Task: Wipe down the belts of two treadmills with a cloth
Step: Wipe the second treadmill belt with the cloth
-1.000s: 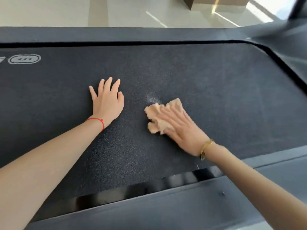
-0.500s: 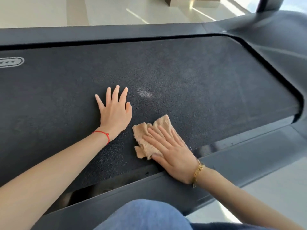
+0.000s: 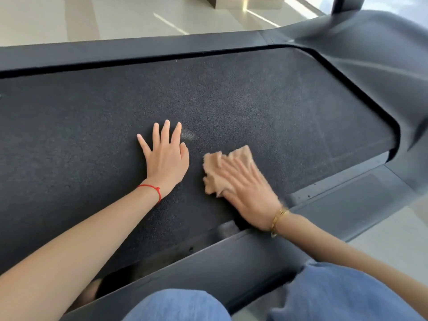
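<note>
**Wiping under way near the belt's end; a second treadmill not in sight**

We took the pale smudge [image 3: 188, 136] on the belt [image 3: 254, 100] as our landmark. Our left hand [image 3: 165, 158] lay flat on the belt just to the near left of the smudge, fingers straight and slightly spread, holding nothing, apparently only bracing us. Our right hand [image 3: 247, 191] was to the near right of the smudge, fingers extended and pressing the tan cloth [image 3: 222, 172] down onto the belt; the hand was motion-blurred, so we could not tell whether the thumb hooked the cloth's edge. The crumpled cloth lay near the side rail [image 3: 231, 258] closest to us.

We judged the job to be only partly done. The smudge was not yet wiped, and the stretch of belt beyond it, out to the curved motor cover [image 3: 370, 61], showed faint dull patches that probably needed passes. Only one treadmill appeared in view, so we counted the second belt as wholly left to do.
</note>
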